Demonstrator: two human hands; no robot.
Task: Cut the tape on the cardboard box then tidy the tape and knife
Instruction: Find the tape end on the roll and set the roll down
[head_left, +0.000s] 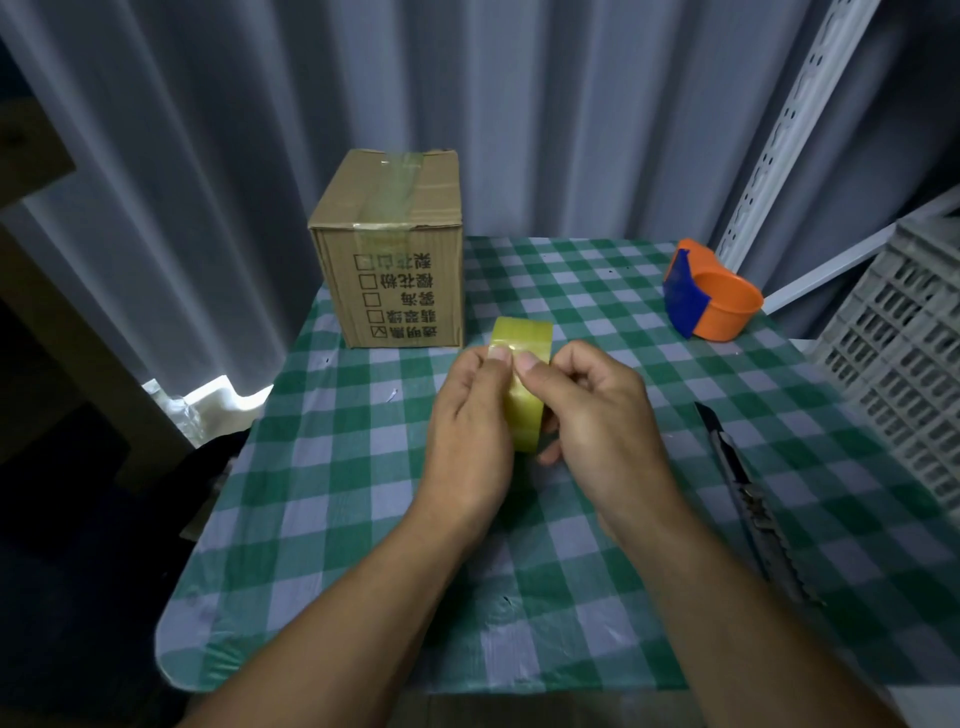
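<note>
A yellowish roll of clear tape (522, 358) stands on edge between my two hands above the middle of the table. My left hand (470, 421) and my right hand (597, 415) both grip the roll, thumbs pressed side by side on its outer face. The cardboard box (395, 249) stands at the far left of the table, with clear tape running over its top seam and down the front. A dark utility knife (743, 488) lies flat on the cloth to the right of my right wrist, untouched.
An orange and blue tape dispenser (709, 291) sits at the far right. A grey plastic crate (904, 364) stands at the right edge. The green checked tablecloth (363, 467) covers the table. Curtains hang behind.
</note>
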